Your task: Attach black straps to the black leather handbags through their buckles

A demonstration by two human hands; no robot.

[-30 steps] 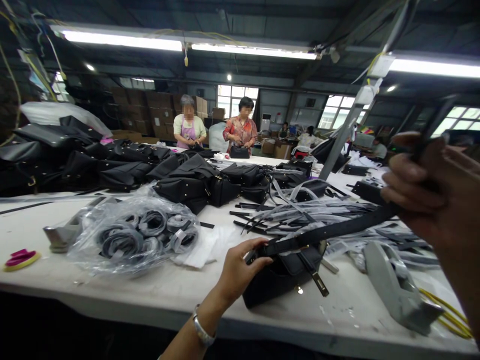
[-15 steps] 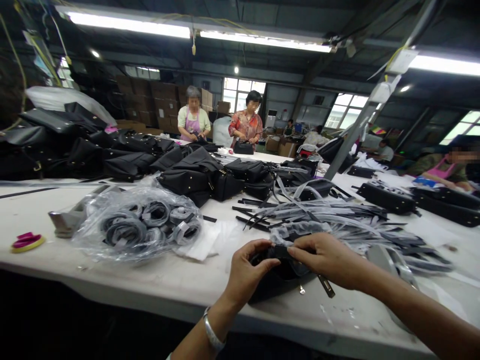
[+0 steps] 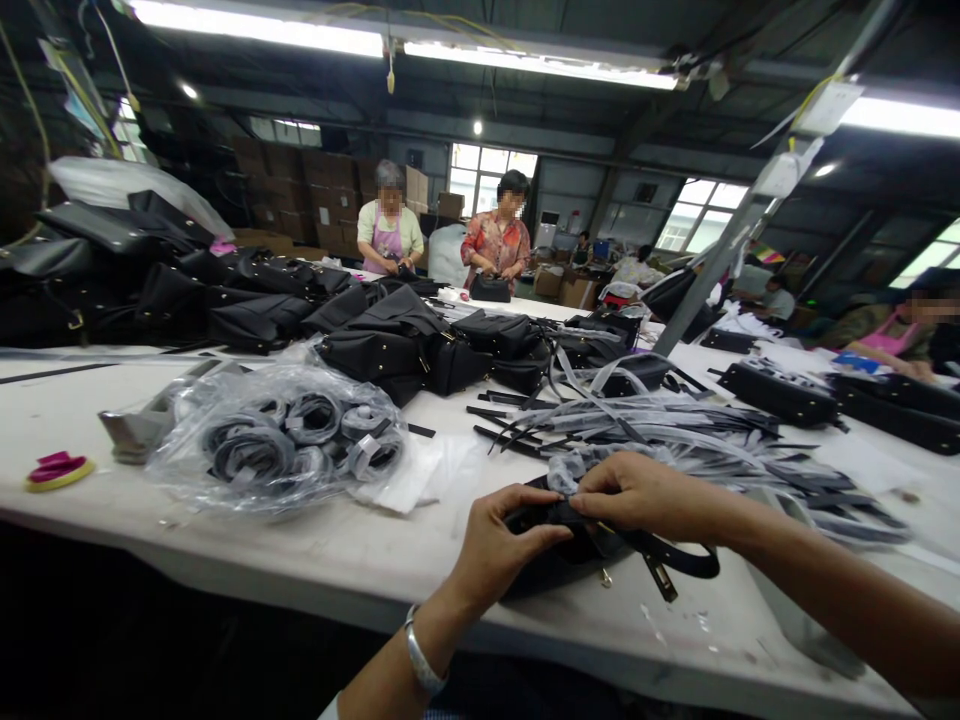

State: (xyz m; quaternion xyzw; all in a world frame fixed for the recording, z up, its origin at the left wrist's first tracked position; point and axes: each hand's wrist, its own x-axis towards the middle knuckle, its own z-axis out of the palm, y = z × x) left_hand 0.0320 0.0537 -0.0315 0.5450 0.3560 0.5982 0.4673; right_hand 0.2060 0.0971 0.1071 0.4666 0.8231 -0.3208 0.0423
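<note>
A black handbag (image 3: 559,572) lies at the table's near edge, partly covered by my hands. My left hand (image 3: 499,545) pinches the bag's black upper edge between thumb and fingers. Right beside it, my right hand (image 3: 637,495) is closed with its fingertips at the same edge; the small part between them is mostly hidden. A black strap (image 3: 701,565) loops out under my right hand. Below it hangs a tab with a metal clasp (image 3: 661,578), and a small gold metal piece (image 3: 605,577) shows at the bag's front. Crumpled clear plastic (image 3: 566,470) sits just behind my fingertips.
Plastic-wrapped straps (image 3: 675,430) spread behind my hands. To the left lie a clear bag of coiled straps (image 3: 277,440), a tape dispenser (image 3: 135,430) and a pink-and-yellow roll (image 3: 60,470). Black bags (image 3: 390,340) pile up behind. A metal post (image 3: 705,290) rises at right; co-workers stand across the table.
A black strap loop now shows below my right hand. Both hands stay at the bag's edge, the right one shifted slightly. The view has moved a little.
</note>
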